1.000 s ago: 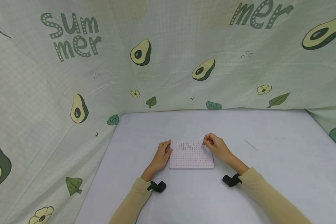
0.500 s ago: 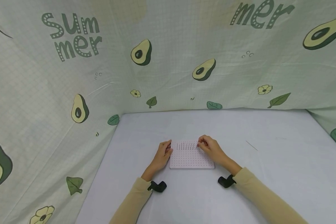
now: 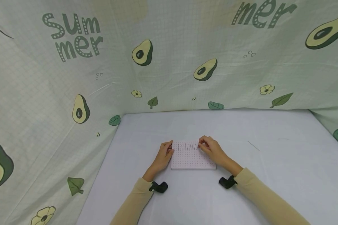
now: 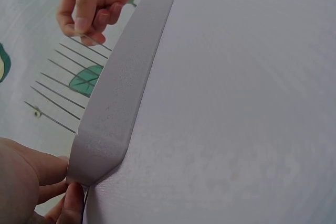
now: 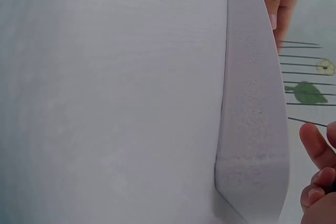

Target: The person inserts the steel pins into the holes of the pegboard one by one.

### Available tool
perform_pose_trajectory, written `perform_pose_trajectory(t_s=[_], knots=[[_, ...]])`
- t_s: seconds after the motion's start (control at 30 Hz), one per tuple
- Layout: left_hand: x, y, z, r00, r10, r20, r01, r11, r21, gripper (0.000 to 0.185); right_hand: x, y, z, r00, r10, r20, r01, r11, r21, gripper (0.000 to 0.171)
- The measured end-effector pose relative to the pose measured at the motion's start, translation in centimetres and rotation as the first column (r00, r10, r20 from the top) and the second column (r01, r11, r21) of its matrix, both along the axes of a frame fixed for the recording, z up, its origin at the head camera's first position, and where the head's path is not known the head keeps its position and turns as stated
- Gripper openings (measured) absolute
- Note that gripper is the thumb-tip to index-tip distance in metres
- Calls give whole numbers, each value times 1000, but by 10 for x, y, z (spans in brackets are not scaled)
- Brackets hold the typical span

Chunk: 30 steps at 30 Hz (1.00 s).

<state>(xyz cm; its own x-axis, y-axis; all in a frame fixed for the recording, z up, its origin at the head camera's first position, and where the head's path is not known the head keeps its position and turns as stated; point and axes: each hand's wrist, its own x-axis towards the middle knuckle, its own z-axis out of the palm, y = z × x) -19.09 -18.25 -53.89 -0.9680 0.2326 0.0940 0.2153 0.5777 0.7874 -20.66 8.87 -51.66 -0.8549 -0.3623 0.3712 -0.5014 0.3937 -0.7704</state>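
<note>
A white board with a grid of small holes (image 3: pixel 193 160) lies on the table between the hands. Several thin dark sticks (image 3: pixel 185 147) stand in a row along its far part. My left hand (image 3: pixel 161 156) grips the board's left edge, thumb and fingers around the corner in the left wrist view. At the right end of the row, my right hand (image 3: pixel 212 151) pinches the top of another thin stick (image 5: pixel 308 122), its lower end close to the board. In the left wrist view the right fingertips overlap the far sticks (image 4: pixel 86 51).
Another thin stick (image 3: pixel 253 146) lies loose on the white table (image 3: pixel 270 181), right of the board. A patterned cloth (image 3: pixel 169 62) hangs behind and to the left. Black wrist cameras (image 3: pixel 159 187) sit under both sleeves.
My right hand has moved left and slightly down, bringing its pinched stick from the board's right side to the end of the row. The left hand holds its place.
</note>
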Motion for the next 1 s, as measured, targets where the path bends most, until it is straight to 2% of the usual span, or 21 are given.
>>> perform_pose_trajectory(t_s=[0.3,0.77,1.0], knots=[[0,1,1,1000,-6,-6,6,1000,-8,50,-2,1,-2,999,-3,-39,4,1000,22,5],[2,1,4,1000,-7,4,7,1000,11,50,2,3,1,1000,-1,11,0,999,37,5],[3,1,3,1000,-10,-8,10,1000,12,50,4,9,2,998,-52,44,50,998,37,4]])
